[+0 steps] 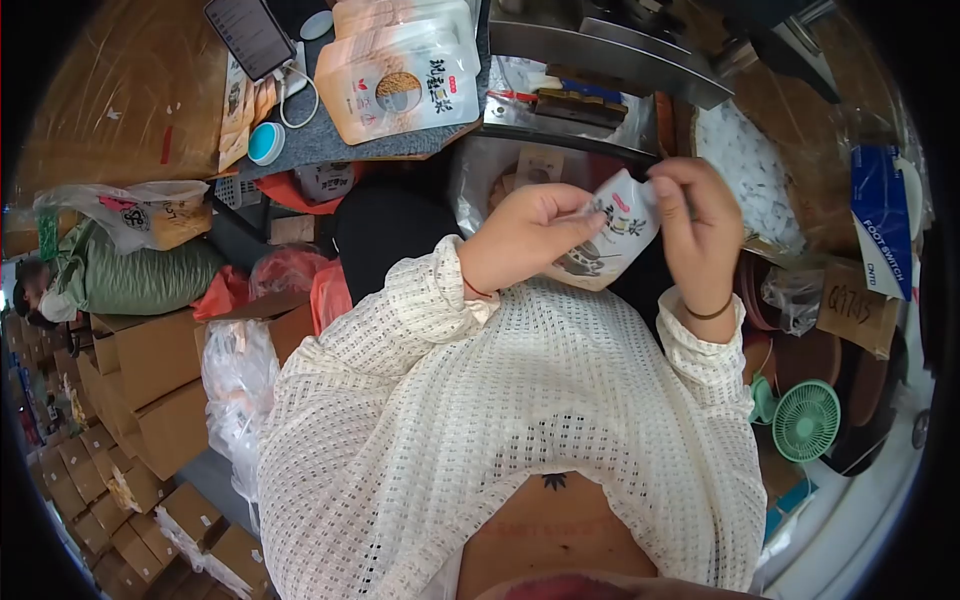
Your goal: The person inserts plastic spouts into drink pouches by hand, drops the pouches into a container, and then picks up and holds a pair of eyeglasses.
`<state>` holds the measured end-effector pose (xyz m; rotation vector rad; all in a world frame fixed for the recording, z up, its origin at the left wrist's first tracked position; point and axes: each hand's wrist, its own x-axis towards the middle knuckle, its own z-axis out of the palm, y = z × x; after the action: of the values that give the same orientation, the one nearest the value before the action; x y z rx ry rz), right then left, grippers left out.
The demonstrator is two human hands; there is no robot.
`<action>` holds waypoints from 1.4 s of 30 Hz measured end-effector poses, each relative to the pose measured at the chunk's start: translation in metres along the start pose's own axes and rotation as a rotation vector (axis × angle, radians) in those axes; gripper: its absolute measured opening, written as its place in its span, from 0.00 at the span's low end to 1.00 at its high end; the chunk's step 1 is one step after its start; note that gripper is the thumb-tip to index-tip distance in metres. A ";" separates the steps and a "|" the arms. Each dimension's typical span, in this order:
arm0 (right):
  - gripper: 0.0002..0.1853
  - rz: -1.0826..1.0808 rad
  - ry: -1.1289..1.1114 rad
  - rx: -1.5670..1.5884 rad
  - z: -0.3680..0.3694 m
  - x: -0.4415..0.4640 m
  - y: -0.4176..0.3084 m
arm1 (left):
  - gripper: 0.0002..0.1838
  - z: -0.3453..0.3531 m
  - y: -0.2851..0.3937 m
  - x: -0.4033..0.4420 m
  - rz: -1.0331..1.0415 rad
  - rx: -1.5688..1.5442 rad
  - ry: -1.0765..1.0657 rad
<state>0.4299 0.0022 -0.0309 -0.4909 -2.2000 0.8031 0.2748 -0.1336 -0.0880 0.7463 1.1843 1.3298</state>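
Note:
A white printed pouch (618, 235) with dark lettering, a red mark and a picture on its front is held up before my chest, tilted. My left hand (530, 235) is closed on the pouch's left side, thumb lying across the front. At the upper right edge of the pouch, the bent fingers of my right hand (700, 215) pinch near its top corner. Behind the pouch is an open machine (600, 105) with a metal bar across it. More pouches (395, 80), white and orange with a round picture, lie stacked on the grey worktop (440, 142) beyond my left hand.
A phone (250, 38) with a white cable and a round turquoise-lidded tub (266, 144) are at the upper left. Cardboard boxes (165, 360) and plastic bags (240, 390) crowd the left. At right are a green fan (806, 420) and a blue FOOT SWITCH box (880, 225).

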 end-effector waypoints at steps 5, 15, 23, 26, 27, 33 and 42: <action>0.06 0.072 -0.002 0.078 0.000 0.005 -0.006 | 0.12 0.009 -0.003 0.000 0.058 0.120 -0.012; 0.06 0.160 -0.070 0.171 -0.015 0.001 0.004 | 0.14 0.015 -0.004 0.001 -0.088 0.015 -0.082; 0.11 -0.030 -0.244 -0.121 -0.015 0.002 0.016 | 0.15 0.020 0.001 -0.001 -0.179 -0.142 -0.143; 0.16 -0.089 -0.234 -0.171 -0.032 0.002 0.020 | 0.16 0.016 -0.008 0.003 -0.224 -0.283 -0.170; 0.18 -0.141 -0.190 -0.223 -0.043 0.002 0.023 | 0.16 0.011 -0.010 0.005 -0.212 -0.268 -0.177; 0.29 0.170 -0.123 -0.926 -0.087 -0.032 0.087 | 0.17 -0.025 0.004 0.033 -0.085 -0.278 -0.085; 0.12 -0.041 0.029 -0.725 -0.066 -0.007 0.104 | 0.22 -0.051 0.007 0.055 0.143 0.029 0.171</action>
<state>0.4942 0.1008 -0.0688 -0.7870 -2.4224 -0.0575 0.2170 -0.0902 -0.1083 0.7613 1.3068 1.5223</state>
